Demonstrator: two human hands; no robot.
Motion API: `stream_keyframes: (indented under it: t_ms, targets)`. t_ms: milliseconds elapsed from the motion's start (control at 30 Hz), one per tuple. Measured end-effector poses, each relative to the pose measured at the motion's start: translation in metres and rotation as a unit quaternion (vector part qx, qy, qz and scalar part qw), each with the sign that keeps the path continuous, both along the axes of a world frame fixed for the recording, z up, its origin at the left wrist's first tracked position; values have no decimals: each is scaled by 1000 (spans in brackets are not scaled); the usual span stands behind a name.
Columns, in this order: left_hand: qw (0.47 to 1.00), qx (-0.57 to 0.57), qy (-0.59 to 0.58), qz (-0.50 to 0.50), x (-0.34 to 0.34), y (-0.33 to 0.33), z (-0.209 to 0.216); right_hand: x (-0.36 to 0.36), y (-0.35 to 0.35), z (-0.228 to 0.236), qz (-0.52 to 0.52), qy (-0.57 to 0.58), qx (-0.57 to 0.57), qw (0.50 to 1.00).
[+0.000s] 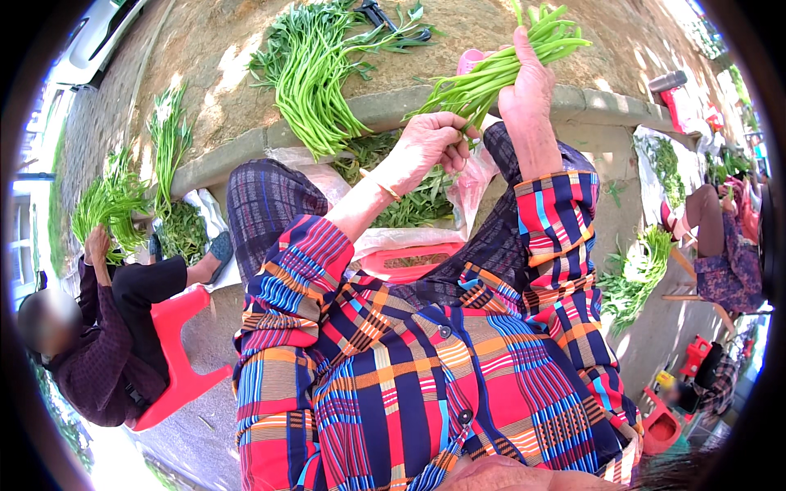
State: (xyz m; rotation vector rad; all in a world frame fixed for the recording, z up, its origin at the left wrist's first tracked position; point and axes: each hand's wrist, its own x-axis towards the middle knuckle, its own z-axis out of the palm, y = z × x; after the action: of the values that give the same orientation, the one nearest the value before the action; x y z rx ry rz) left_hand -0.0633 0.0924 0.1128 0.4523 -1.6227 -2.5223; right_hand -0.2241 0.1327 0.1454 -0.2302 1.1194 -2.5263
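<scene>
A bunch of long green stems, which looks like water spinach [483, 80], is held up in front of me at an angle. My right hand [528, 90] wraps round its middle, the thumb lying along the stems. At the bunch's lower left end my left hand [430, 147] has its fingers pinched on stem tips; exactly which ones is hidden. Under my hands, between my knees, loose green leaves [417, 200] lie on a pale plastic sheet [393, 240]. A larger pile of water spinach [315, 78] rests beyond the kerb, left of the held bunch.
A stone kerb [246, 146] runs across ahead, with bare dirt behind it. On the left a person sits on a red stool [178, 352], holding greens [106, 200]. More people sit at the right, near another heap of greens [639, 274]. A dark tool [381, 16] lies by the far pile.
</scene>
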Motion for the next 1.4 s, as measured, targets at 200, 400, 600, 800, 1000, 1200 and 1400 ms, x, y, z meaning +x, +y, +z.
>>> stream_keyframes:
  t_ms: [200,400,600,800,1000,1200,1400]
  targets:
    - [999,-11,7,48,-1,-2,-6,10,0,6,16,-20,7,1000]
    - [999,16,13,41,-2,-2,-8,12,0,6,21,-19,-3,1000]
    - [998,60,25,5,-1,-1,6,13,0,7,16,-23,9,1000]
    - [993,94,65,-33,-1,-2,10,10,0,5,12,-11,-4,1000]
    - [993,104,54,-21,-1,-4,10,12,2,8,30,-21,-1,999]
    - [998,60,19,-12,-4,-5,2,12,2,7,29,-16,14,999]
    - [1000,12,1,12,-3,-5,0,17,-2,3,27,-26,19,999]
